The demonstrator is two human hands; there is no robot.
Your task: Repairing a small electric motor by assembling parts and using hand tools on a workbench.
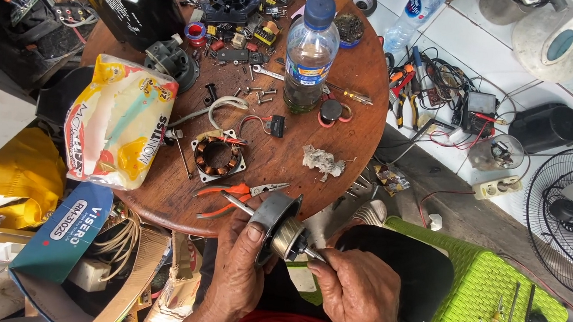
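Left hand (242, 261) grips grey motor rotor assembly (279, 228) by its round housing, thumb on rim. Right hand (357, 295) pinches end of rotor's shaft (313, 254) between fingertips. Rotor held just off near edge of round wooden table (368, 99), above lap. Orange-handled pliers (231, 198) just beside it, copper-wound stator (216, 156) near, plastic water bottle (310, 52) farther back.

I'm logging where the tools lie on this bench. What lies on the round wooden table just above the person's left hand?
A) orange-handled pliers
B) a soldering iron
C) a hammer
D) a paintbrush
A: the orange-handled pliers lie on the round wooden table near its front edge, just above the left hand, which holds the motor rotor.
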